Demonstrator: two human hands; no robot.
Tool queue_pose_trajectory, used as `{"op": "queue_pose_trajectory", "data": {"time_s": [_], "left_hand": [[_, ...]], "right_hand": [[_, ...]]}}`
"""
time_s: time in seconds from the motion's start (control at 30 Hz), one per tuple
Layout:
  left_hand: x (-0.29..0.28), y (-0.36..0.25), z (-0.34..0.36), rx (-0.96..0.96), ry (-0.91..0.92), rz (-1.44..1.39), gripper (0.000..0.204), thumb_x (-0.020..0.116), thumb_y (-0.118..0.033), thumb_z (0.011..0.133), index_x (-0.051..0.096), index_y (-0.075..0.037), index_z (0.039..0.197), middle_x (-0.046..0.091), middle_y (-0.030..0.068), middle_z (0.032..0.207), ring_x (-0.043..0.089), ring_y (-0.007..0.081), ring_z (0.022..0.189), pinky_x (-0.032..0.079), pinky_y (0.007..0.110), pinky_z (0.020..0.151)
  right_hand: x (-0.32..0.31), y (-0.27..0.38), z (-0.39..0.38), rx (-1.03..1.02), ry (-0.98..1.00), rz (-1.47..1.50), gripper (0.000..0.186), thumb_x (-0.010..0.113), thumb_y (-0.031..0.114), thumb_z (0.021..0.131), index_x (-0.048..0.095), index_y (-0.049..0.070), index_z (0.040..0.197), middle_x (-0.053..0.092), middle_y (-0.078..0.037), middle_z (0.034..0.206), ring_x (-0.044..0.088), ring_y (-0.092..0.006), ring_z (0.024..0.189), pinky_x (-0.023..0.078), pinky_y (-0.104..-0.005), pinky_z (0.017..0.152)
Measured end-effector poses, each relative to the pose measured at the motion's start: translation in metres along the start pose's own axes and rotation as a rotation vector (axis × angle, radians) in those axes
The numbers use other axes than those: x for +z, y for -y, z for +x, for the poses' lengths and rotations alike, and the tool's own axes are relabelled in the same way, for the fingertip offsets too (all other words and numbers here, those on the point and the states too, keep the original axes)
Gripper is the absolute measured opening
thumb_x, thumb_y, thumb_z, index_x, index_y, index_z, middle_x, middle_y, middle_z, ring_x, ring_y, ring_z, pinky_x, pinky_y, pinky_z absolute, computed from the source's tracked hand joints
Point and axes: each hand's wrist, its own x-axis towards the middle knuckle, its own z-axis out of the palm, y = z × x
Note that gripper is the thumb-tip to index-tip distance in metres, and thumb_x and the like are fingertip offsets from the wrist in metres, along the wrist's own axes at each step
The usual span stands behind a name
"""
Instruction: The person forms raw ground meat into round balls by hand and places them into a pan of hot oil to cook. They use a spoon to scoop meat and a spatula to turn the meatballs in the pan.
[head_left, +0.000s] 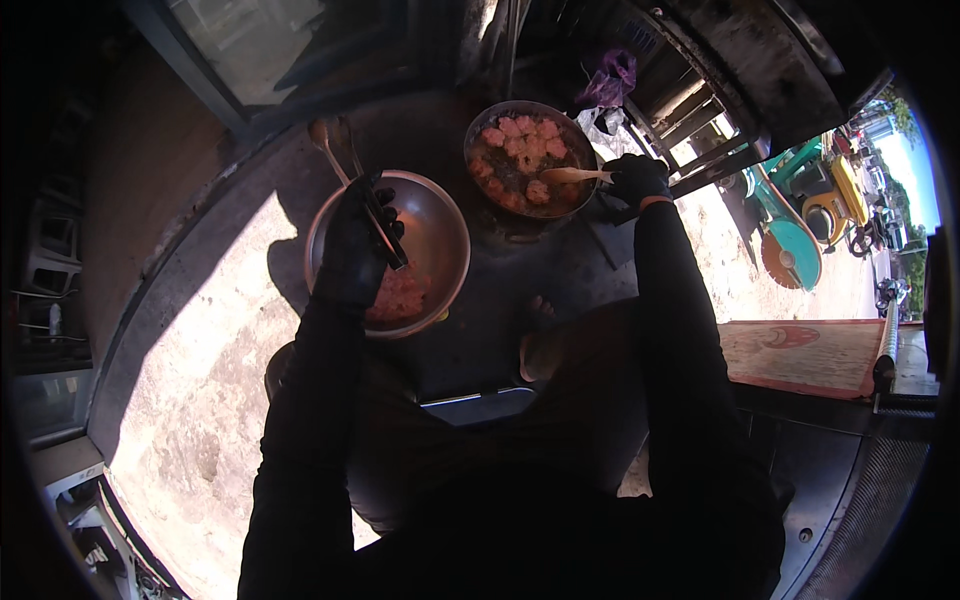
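My black-gloved left hand (350,240) is closed round the handles of metal spoons or similar utensils (330,140), over a wide metal bowl (440,240). A pink, raw-looking minced mixture (398,295) lies in the bowl, partly behind that hand. My black-gloved right hand (636,180) grips a wooden spatula (566,175), its blade inside a dark pan (505,205) at the upper middle. Several pink and browned lumps (530,140) sit in dark liquid in that pan.
A purple plastic bag (610,75) lies behind the pan beside dark metal racks (700,120). A glass-paneled frame (265,55) stands at upper left. Green and yellow machines (830,205) are outside at right, past a reddish-edged board (790,355). A sunlit floor patch (190,420) spreads at left.
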Motion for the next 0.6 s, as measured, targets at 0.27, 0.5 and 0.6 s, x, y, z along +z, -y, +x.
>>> {"op": "queue_pose_trajectory", "data": {"time_s": [0.27,0.5,0.6], "left_hand": [[-0.003,0.001,0.008,0.001,0.021,0.114,0.035,0.046,-0.027,0.105,0.055,-0.013,0.136,0.060,0.0065,0.112,0.059,0.0140,0.091,0.053,0.030,0.079],[-0.003,0.001,0.008,0.002,0.017,0.090,0.036,0.046,-0.027,0.104,0.055,-0.011,0.136,0.061,0.0067,0.111,0.060,0.0142,0.090,0.053,0.030,0.077],[-0.004,0.001,0.008,-0.006,0.029,0.051,0.036,0.046,-0.026,0.104,0.055,-0.011,0.136,0.061,0.0069,0.111,0.060,0.0142,0.089,0.053,0.030,0.076]], "right_hand": [[-0.019,0.032,0.011,0.098,-0.227,-0.055,0.016,0.061,0.026,0.086,0.074,0.021,0.092,0.072,-0.003,0.096,0.067,-0.0231,0.100,0.046,-0.0481,0.086],[-0.016,0.048,0.012,0.038,-0.203,-0.111,0.018,0.057,0.024,0.089,0.074,0.025,0.097,0.072,-0.001,0.097,0.067,-0.0217,0.099,0.045,-0.0481,0.083],[-0.021,0.046,0.011,0.062,-0.166,-0.118,0.019,0.058,0.026,0.088,0.074,0.025,0.099,0.073,-0.002,0.098,0.068,-0.0230,0.099,0.045,-0.0479,0.084]]}}
